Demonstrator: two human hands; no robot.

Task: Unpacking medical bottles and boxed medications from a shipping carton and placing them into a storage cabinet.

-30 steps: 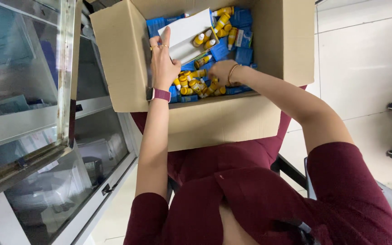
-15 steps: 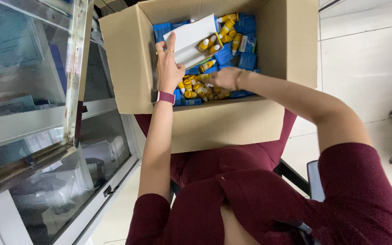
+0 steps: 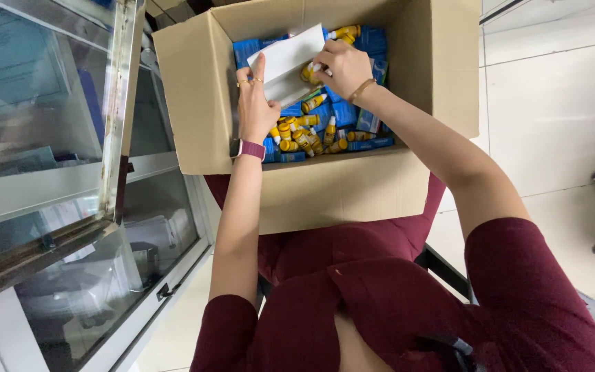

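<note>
At far left stands a glass-fronted metal cabinet, its panes smooth and reflective. Beside it a corrugated cardboard carton rests open on the person's lap, filled with flat blue packets and small yellow dropper bottles with white caps. The left hand, with rings and a maroon wristband, holds the near edge of a white rectangular card tray inside the carton, fingers closed on it. The right hand, wearing a thin bangle, pinches a yellow dropper bottle at the tray's open side. Glossy white wall tiles lie at right.
</note>
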